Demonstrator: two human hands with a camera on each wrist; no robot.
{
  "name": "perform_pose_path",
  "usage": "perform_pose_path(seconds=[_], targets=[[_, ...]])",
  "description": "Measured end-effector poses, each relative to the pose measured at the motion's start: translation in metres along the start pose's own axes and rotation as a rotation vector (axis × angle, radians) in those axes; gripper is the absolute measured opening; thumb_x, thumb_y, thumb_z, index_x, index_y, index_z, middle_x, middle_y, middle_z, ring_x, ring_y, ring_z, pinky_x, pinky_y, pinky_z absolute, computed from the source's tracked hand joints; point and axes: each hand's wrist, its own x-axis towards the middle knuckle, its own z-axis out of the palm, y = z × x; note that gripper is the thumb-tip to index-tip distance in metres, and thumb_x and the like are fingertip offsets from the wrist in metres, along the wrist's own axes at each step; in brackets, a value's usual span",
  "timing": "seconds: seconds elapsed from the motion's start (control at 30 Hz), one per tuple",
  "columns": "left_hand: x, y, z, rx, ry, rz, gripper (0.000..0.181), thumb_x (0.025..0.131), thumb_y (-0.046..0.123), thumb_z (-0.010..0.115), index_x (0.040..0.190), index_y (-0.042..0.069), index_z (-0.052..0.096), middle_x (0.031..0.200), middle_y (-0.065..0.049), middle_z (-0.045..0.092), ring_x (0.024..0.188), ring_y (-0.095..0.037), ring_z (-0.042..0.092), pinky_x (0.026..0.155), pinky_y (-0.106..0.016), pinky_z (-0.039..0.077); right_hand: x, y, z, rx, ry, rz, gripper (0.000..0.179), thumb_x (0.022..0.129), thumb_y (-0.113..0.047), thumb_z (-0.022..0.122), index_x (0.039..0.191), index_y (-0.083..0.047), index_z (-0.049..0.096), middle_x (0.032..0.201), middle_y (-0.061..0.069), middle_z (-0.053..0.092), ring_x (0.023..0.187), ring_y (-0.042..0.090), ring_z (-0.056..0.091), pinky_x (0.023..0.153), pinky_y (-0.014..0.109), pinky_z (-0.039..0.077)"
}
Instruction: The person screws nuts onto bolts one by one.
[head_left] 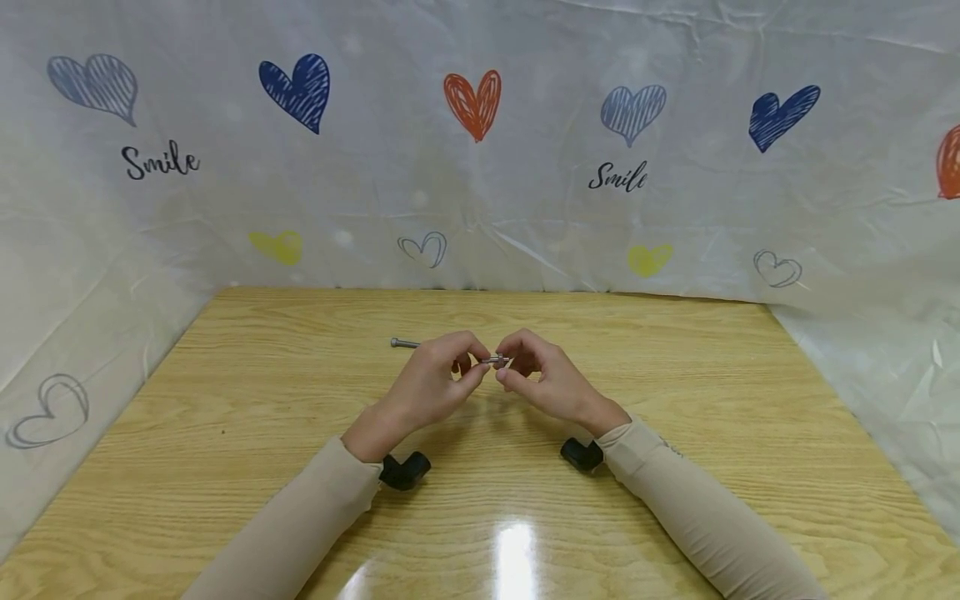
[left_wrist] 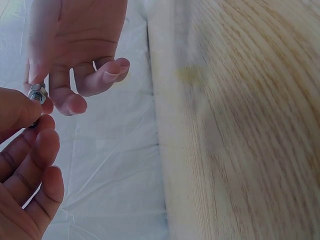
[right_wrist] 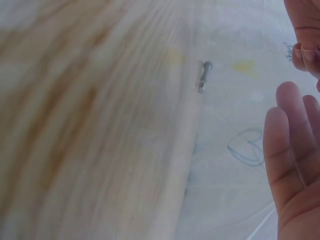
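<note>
Over the middle of the table, my left hand (head_left: 438, 375) pinches a small metal bolt (left_wrist: 35, 107) between thumb and fingertips. A silver hex nut (left_wrist: 38, 92) sits around the bolt's threaded part. My right hand (head_left: 551, 375) meets it from the other side, thumb and index fingertip at the nut, its other fingers loosely bent and apart. Most of the held bolt is hidden by the left fingers. Behind the left hand, a second bolt (head_left: 405, 342) lies on the table; the right wrist view shows a nut (right_wrist: 201, 87) at its end.
The wood-grain table (head_left: 225, 375) is bordered by a white sheet (head_left: 525, 242) with hearts printed on it, at the back and both sides. Black wrist pieces (head_left: 405, 472) stick out below the beige sleeves (head_left: 292, 508).
</note>
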Motion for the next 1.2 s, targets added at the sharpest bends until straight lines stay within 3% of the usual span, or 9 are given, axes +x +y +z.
perform_pose_path(seconds=[0.23,0.53,0.7,0.83,1.0,1.2], targets=[[0.0001,0.0005,-0.0004,-0.009,0.000,0.005,0.010,0.086,0.001,0.069,0.091,0.009,0.065,0.081,0.002,0.061,0.063,-0.006,0.048,0.058,-0.025,0.043,0.0011,0.0012,0.0005,0.008,0.000,-0.032,0.012,0.096,-0.001,0.053,0.107,0.003,0.056,0.093,0.011,0.062,0.074,0.039,0.063,0.067,0.035,0.051],[0.0001,0.0003,0.0003,-0.011,0.004,0.014,0.010,0.087,0.003,0.069,0.090,0.011,0.064,0.079,0.003,0.060,0.062,-0.007,0.048,0.058,-0.025,0.042,0.0017,0.0025,0.0002,-0.016,0.005,-0.034,0.017,0.100,-0.003,0.047,0.094,-0.003,0.062,0.083,0.004,0.059,0.073,0.035,0.061,0.067,0.035,0.051],[0.0002,0.0005,0.0002,-0.010,0.001,0.011,0.011,0.086,0.002,0.069,0.090,0.010,0.065,0.080,0.002,0.061,0.062,-0.007,0.048,0.058,-0.025,0.043,0.0011,0.0022,0.0002,-0.011,0.002,-0.004,0.010,0.098,-0.004,0.051,0.105,-0.001,0.059,0.088,0.006,0.061,0.074,0.036,0.062,0.065,0.034,0.050],[0.0001,0.0006,0.0000,-0.009,0.003,0.009,0.011,0.086,0.001,0.069,0.091,0.009,0.065,0.082,0.001,0.062,0.062,-0.007,0.049,0.058,-0.027,0.045,0.0007,0.0020,0.0009,-0.008,0.009,-0.011,0.018,0.094,-0.001,0.057,0.112,0.001,0.054,0.097,0.012,0.062,0.075,0.029,0.063,0.067,0.039,0.051],[0.0001,0.0002,0.0002,-0.021,-0.002,0.008,0.010,0.086,0.001,0.069,0.091,0.009,0.065,0.083,0.001,0.062,0.063,-0.007,0.049,0.058,-0.026,0.045,0.0005,0.0025,0.0016,0.005,0.016,-0.034,0.020,0.092,0.002,0.059,0.111,0.004,0.053,0.099,0.014,0.060,0.076,0.029,0.062,0.069,0.044,0.051],[0.0001,-0.0008,0.0015,-0.020,-0.003,0.013,0.011,0.086,0.001,0.070,0.090,0.009,0.064,0.081,0.002,0.061,0.063,-0.006,0.049,0.058,-0.025,0.044,0.0007,0.0038,0.0019,-0.007,0.007,-0.029,0.009,0.096,-0.002,0.054,0.105,-0.001,0.057,0.092,0.008,0.061,0.074,0.034,0.063,0.068,0.036,0.052]])
